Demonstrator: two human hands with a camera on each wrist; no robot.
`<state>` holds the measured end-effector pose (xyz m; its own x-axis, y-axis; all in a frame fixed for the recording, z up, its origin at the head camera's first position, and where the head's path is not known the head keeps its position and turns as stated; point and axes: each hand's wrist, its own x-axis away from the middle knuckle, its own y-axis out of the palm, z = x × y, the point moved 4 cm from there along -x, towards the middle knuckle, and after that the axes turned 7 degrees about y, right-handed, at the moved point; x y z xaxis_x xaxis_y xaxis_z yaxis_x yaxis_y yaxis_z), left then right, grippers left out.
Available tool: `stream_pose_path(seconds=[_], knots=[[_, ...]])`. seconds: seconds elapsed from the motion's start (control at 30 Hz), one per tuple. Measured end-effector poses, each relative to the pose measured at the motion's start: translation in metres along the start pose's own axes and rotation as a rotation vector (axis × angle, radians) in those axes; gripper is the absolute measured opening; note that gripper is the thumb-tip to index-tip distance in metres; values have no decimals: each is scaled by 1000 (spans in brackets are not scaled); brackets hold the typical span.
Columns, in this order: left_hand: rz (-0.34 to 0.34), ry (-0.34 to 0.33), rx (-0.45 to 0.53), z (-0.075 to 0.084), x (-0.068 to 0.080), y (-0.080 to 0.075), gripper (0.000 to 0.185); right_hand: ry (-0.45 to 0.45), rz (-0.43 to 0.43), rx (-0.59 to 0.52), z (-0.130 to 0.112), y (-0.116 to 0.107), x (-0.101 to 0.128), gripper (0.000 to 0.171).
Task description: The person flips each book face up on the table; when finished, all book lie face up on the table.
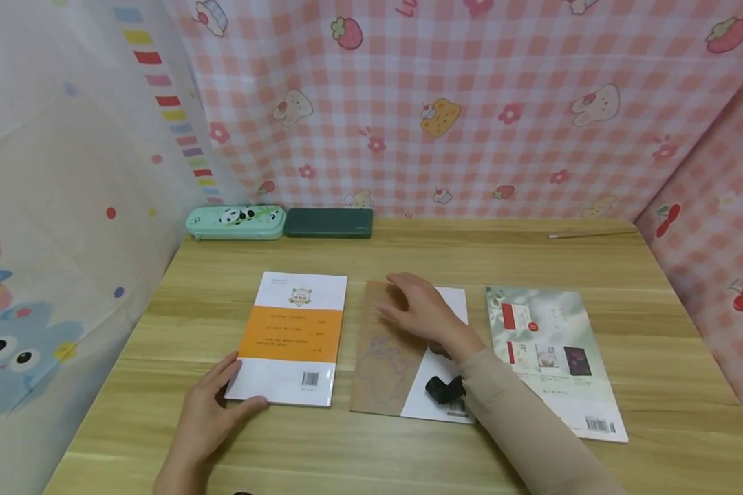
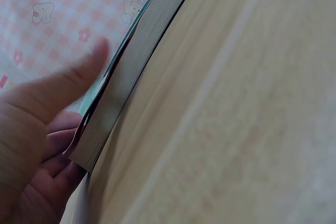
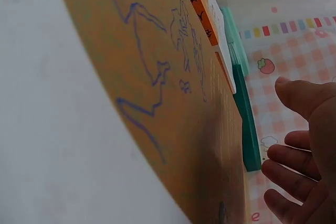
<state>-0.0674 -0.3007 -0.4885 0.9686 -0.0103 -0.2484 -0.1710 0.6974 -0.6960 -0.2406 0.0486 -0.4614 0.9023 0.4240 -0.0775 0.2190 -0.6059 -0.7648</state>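
Right hand (image 1: 432, 315) above brown book (image 1: 380, 368), left hand (image 1: 209, 411) seemingly touching orange book (image 1: 287, 337) – both grips loose.

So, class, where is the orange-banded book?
In the head view, the orange-banded book lies left of centre, between the left hand and the brown-and-white book.

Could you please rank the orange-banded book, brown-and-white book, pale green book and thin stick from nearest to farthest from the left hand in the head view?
1. Orange-banded book, at the left hand
2. Brown-and-white book, in the middle
3. Pale green book, at right
4. Thin stick, back right
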Motion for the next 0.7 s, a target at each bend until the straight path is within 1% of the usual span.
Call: stream_pose_path(seconds=[0.17, 0.33, 0.43, 0.53, 0.7], knots=[[58, 72, -10, 1, 1, -1, 62, -7, -16, -1, -3, 4, -6, 65], [136, 115, -12, 3, 3, -3, 54, -13, -30, 0, -4, 9, -13, 66], [159, 101, -28, 3, 4, -4, 50, -23, -38, 4, -6, 13, -17, 66], [167, 59, -45, 2, 6, -4, 46, -38, -43, -3, -9, 16, -21, 65], [149, 0, -41, 2, 8, -5, 46, -45, -56, 9, -14, 20, -28, 65]])
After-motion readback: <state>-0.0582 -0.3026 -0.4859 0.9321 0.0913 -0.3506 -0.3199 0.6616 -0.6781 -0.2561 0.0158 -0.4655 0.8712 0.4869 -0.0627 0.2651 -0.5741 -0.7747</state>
